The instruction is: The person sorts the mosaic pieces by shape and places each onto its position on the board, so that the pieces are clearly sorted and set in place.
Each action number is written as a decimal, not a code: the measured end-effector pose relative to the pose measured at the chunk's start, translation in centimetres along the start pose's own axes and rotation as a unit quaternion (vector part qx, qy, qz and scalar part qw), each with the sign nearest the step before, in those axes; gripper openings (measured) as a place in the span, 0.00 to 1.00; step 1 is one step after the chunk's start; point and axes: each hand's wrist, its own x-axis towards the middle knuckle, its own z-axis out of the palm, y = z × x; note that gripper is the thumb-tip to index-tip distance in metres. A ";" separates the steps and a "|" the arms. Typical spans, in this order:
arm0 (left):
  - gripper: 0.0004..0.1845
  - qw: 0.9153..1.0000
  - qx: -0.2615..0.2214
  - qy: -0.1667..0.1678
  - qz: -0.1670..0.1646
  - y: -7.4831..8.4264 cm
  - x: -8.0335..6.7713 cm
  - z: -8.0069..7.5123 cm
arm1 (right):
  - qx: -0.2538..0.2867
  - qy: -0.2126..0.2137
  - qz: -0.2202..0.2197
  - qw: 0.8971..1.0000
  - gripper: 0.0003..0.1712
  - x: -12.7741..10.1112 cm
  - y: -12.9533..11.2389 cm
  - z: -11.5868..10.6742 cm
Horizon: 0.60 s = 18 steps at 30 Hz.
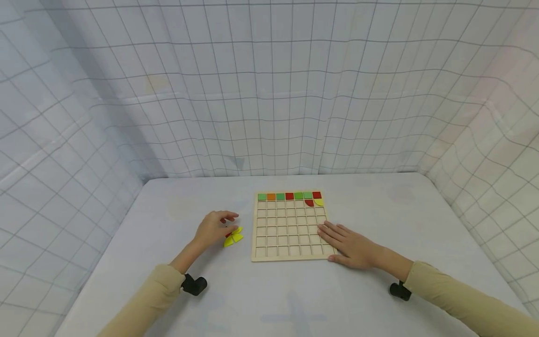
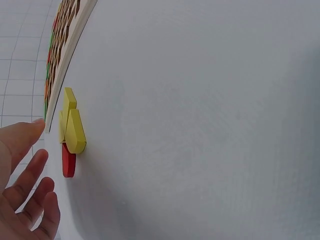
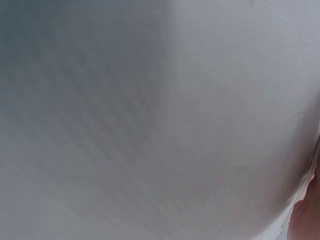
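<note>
Yellow quarter-round wooden pieces point(image 1: 233, 237) lie just right of left hand point(image 1: 212, 228), fingers loosely spread above, nothing pinched. Right hand point(image 1: 351, 247) flat, pressing gridded wooden board point(image 1: 288, 227) corner.

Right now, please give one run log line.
left hand: over yellow pieces | right hand: flat on grid board
</note>
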 end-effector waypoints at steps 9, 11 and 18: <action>0.19 1.000 -0.012 -0.019 -0.007 -0.8 -0.8 -0.5 | -0.004 -0.012 0.005 1.000 0.41 0.0 0.0 0.0; 0.20 0.999 -0.024 -0.034 -0.006 -1.1 -1.0 -0.7 | -0.005 -0.013 0.007 1.000 0.41 0.0 -0.1 0.0; 0.22 0.994 -0.056 -0.092 0.019 -2.2 -1.4 -1.3 | -0.001 -0.007 0.003 1.000 0.41 -0.1 -0.1 -0.1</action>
